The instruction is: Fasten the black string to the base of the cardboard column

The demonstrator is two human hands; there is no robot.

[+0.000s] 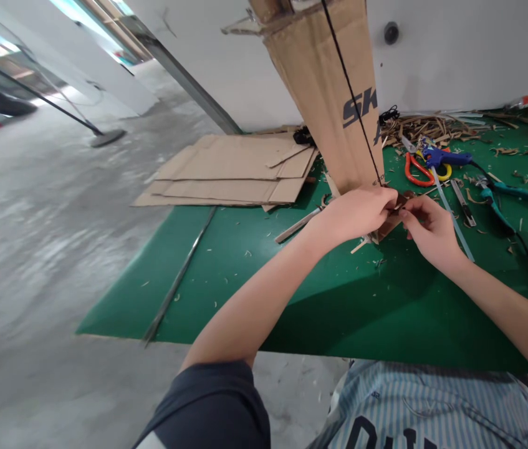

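A tall, narrow cardboard structure point(333, 93) stands on the green table, with a dark cord point(348, 76) running down its face. My left hand point(369, 209) is at the foot of this structure, fingers closed around something by its lower edge. Close beside it, my right hand point(427, 224) pinches at the same spot, thumb and fingertips together. Between the two hands shows a small brown cardboard piece point(392, 223); what exactly each set of fingertips grips is too small and hidden to make out.
Flat cardboard sheets point(230, 165) lie at the back left. To the right are orange-handled scissors point(417, 169), a blue glue gun point(448, 157), a utility knife point(463, 202) and teal-handled pliers point(497, 202). Cardboard scraps point(432, 130) are heaped along the wall. A bundle of thin strips point(182, 274) lies front left.
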